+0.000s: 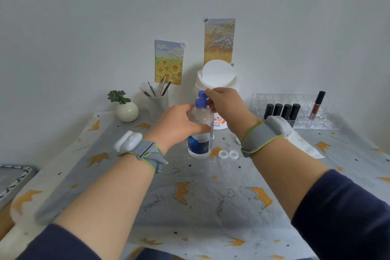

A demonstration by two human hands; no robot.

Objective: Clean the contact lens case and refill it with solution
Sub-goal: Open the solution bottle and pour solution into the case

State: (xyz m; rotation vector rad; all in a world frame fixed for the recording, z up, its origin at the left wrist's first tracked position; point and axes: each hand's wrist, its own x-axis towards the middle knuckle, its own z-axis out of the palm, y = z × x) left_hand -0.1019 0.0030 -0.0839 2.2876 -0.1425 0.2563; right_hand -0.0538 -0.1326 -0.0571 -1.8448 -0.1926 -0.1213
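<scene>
Two hands worked at one clear plastic solution bottle with a blue label, which stood upright on the surface covered by a grey cloth printed with yellow crowns. The left hand was wrapped around the bottle's upper body, fingers closed on it. The right hand pinched the blue flip cap, which stood tilted open above the blue nozzle collar. The small clear twin-well contact lens case lay on the cloth just right of the bottle's base, without lids on its wells, touched by neither hand. Both wrists wore grey bands edged in green. Behind the bottle stood a white lidded bin; to the right, a clear acrylic organiser holding black-capped tubes.
</scene>
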